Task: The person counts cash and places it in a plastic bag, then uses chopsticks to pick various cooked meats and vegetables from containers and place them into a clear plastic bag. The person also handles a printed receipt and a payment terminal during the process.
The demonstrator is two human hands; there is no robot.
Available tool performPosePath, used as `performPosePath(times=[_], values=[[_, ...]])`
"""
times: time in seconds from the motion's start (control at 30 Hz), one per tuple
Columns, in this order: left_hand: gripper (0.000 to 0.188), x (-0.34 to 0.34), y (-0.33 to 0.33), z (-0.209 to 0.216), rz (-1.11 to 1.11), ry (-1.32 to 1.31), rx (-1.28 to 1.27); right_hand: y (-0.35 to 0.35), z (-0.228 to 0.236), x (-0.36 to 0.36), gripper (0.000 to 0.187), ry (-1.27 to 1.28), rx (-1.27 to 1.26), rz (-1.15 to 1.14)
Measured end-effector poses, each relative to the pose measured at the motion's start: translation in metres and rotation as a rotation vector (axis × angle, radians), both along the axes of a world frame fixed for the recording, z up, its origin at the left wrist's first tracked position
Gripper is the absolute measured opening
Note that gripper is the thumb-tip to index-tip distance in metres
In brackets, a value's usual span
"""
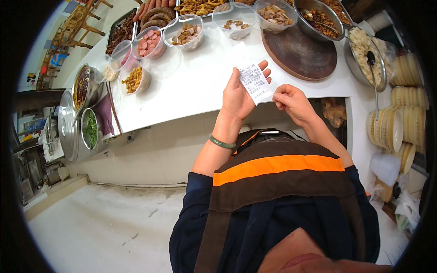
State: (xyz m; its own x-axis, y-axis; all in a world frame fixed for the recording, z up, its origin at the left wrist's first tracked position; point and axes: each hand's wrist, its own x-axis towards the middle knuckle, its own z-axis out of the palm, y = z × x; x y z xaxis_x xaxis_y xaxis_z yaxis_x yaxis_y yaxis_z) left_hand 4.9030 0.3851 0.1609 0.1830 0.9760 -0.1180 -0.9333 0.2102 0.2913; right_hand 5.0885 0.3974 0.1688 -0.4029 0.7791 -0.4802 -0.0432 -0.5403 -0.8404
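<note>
A white printed paper receipt (255,84) lies across the palm of my left hand (236,98), above the front edge of the white counter. My left thumb is at the slip's left side and the fingertips show past its right edge. Close to the slip's lower right corner is my right hand (291,102), its fingers curled and pressed together. Whether those fingertips pinch the corner or anything else cannot be made out. A green bangle (222,142) circles my left wrist.
On the white counter (182,86) stand clear tubs of sliced sausage (149,43) and chopped meat (184,35). A round dark board (300,52) sits right of centre. Steel bowls (373,59) and stacked pale bowls (387,129) line the right. Chopped greens (91,129) fill a left-hand bowl.
</note>
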Motion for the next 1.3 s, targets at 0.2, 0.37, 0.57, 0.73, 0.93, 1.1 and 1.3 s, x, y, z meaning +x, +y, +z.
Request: performPosePath(times=[0.2, 0.37, 0.57, 0.73, 0.93, 1.1, 1.3], values=[[0.059, 0.004, 0.008, 0.003, -0.029, -0.036, -0.001, -0.015, -0.009, 0.030, 0.010, -0.109, -0.008, 0.000], [0.061, 0.005, 0.011, 0.005, -0.054, -0.049, 0.029, -0.035, -0.020, 0.054, 0.012, -0.165, -0.049, -0.011], [0.064, 0.009, 0.012, 0.005, -0.080, -0.041, 0.040, -0.053, -0.030, 0.070, 0.013, -0.176, -0.094, -0.023], [0.065, 0.012, 0.011, 0.005, -0.090, -0.008, 0.060, -0.060, -0.033, 0.077, 0.019, -0.249, -0.044, 0.045], [0.066, 0.013, 0.011, 0.006, -0.099, -0.011, 0.054, -0.065, -0.034, 0.080, 0.021, -0.248, 0.002, 0.061], [0.065, 0.013, 0.010, 0.004, -0.104, -0.034, 0.033, -0.067, -0.032, 0.078, 0.022, -0.288, 0.025, 0.066], [0.064, 0.011, 0.010, 0.002, -0.122, -0.046, 0.041, -0.070, -0.028, 0.078, 0.021, -0.325, 0.066, 0.090]])
